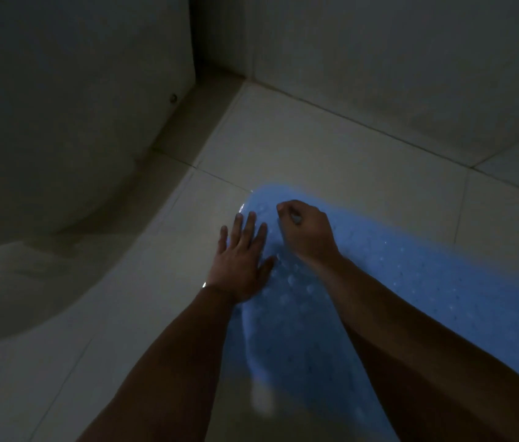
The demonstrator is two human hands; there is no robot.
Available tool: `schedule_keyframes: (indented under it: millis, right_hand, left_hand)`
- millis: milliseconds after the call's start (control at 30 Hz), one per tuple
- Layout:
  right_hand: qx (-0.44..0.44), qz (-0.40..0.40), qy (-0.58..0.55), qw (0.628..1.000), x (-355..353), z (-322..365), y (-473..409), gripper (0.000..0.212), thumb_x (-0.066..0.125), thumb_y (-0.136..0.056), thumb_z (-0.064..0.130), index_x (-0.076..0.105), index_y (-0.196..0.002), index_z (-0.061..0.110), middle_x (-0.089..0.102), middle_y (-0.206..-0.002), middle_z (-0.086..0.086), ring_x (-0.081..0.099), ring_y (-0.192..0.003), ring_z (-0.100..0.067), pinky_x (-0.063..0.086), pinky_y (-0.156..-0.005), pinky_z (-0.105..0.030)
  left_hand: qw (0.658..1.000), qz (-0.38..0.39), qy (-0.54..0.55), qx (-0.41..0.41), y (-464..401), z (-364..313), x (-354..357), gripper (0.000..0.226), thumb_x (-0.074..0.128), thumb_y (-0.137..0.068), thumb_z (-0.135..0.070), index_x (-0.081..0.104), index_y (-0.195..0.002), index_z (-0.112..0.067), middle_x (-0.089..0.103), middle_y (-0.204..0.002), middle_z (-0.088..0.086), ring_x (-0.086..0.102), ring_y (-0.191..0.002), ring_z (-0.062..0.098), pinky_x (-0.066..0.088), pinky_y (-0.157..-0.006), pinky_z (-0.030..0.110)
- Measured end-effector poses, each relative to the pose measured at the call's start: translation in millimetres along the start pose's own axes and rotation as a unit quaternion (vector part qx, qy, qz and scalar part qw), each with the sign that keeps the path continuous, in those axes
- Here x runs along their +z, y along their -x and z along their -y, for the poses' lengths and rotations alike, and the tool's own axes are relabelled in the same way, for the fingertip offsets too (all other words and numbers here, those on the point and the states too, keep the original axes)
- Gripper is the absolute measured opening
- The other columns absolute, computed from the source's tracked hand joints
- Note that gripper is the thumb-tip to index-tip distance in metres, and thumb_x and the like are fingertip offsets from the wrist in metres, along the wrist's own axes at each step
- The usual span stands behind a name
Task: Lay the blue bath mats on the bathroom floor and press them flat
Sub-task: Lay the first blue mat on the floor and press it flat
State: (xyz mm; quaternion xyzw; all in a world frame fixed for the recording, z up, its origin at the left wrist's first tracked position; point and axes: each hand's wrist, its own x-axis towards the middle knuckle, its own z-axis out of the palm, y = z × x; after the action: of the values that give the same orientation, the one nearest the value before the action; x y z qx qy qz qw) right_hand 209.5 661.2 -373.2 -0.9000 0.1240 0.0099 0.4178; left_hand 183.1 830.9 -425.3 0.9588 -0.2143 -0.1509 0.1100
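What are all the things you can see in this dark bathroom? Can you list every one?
Bumpy blue rubber bath mat: one, blue, on the floor, running from the centre to the lower right.
Pale tiled floor: one, off-white, under the mat.
Large rounded white fixture: one, white, at the left.
Pale wall: one, greyish, at the back.
Left hand: one, fingers straight, flat on the mat's left edge.
Right hand: one, fingers curled, knuckles on the mat's far end.

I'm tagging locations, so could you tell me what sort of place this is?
Most likely a bathroom: a pale tiled floor, a curved white fixture that may be a toilet or tub, and a blue bath mat with suction bumps.
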Motion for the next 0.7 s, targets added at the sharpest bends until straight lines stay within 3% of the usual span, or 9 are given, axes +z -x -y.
schedule_keyframes:
  millis: [167, 300, 533, 700]
  right_hand:
    - [-0.073, -0.045, 0.009, 0.996, 12.9, -27.1, -2.8, 0.028, 0.051, -0.097, 0.036, 0.075, -0.1, 0.021, 0.074, -0.105, 0.001, 0.067, -0.103, -0.022, 0.05, -0.093, -0.035]
    - [-0.067, -0.049, 0.019, 0.996, 7.7, -36.1, -5.8, 0.033, 0.047, -0.098, 0.04, 0.073, -0.099, 0.022, 0.071, -0.106, 0.003, 0.064, -0.107, -0.021, 0.046, -0.09, -0.028]
    - [-0.035, -0.083, 0.018, 0.996, -9.7, -46.1, 3.9, 0.041, 0.04, -0.099, 0.043, 0.071, -0.098, 0.016, 0.068, -0.104, 0.002, 0.058, -0.106, -0.02, 0.047, -0.089, -0.031]
    - [-0.026, -0.103, 0.037, 0.994, -15.6, -58.6, 18.0, 0.035, 0.045, -0.101, 0.039, 0.07, -0.097, 0.014, 0.068, -0.102, -0.001, 0.06, -0.101, -0.023, 0.046, -0.088, -0.032]
  left_hand:
    - [0.996, -0.065, -0.061, 0.012, 2.5, -3.0, 28.0, 0.085, 0.027, -0.1, -0.072, 0.012, -0.165, -0.019, -0.002, -0.173, 0.01, -0.006, -0.16, 0.031, 0.005, -0.125, 0.062]
    - [0.996, -0.067, -0.054, 0.01, 3.0, -4.6, 28.7, 0.081, 0.024, -0.102, -0.069, 0.011, -0.165, -0.021, -0.003, -0.173, 0.009, -0.008, -0.16, 0.028, 0.005, -0.126, 0.061]
    - [0.997, -0.043, -0.062, -0.001, 1.2, -5.2, 28.9, 0.084, 0.022, -0.1, -0.07, 0.004, -0.166, -0.02, -0.011, -0.173, 0.01, -0.012, -0.159, 0.028, 0.005, -0.126, 0.061]
    - [0.997, -0.045, -0.062, 0.002, 0.2, -5.5, 27.1, 0.095, 0.025, -0.095, -0.079, 0.001, -0.165, -0.02, -0.012, -0.173, 0.009, -0.012, -0.159, 0.029, 0.003, -0.126, 0.062]
